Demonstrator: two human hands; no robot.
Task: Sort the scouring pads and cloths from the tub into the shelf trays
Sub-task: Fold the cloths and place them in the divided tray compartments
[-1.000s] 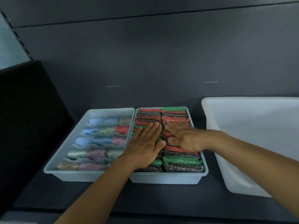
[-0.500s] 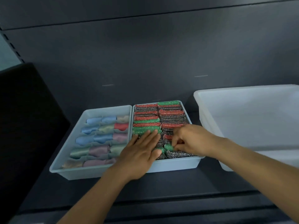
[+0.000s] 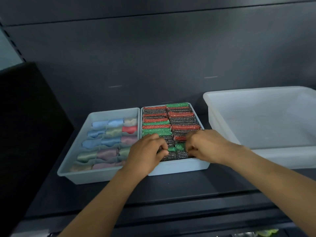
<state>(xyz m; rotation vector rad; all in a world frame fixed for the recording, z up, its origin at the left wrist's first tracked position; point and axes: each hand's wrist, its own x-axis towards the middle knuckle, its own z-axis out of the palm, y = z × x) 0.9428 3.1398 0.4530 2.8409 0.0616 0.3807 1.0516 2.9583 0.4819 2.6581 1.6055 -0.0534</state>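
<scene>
Two pale grey trays stand side by side on the dark shelf. The left tray (image 3: 68,166) holds rows of folded pastel cloths (image 3: 109,132). The right tray (image 3: 179,167) is packed with red, green and dark glittery scouring pads (image 3: 181,117) in two columns. My left hand (image 3: 147,154) sits over the near left pads, its fingers curled onto a dark pad. My right hand (image 3: 203,144) is over the near right pads with fingers curled down among them. The white tub (image 3: 256,98) stands to the right and looks bare inside.
A dark back panel rises behind the trays. A black panel (image 3: 25,117) closes off the left side. The shelf's front edge (image 3: 171,200) runs below the trays, with a lower shelf level showing beneath it.
Both hands have slid from the tray's middle toward its near end. The left hand's flat fingers have curled; the right hand's fingers have dug down among the pads.
</scene>
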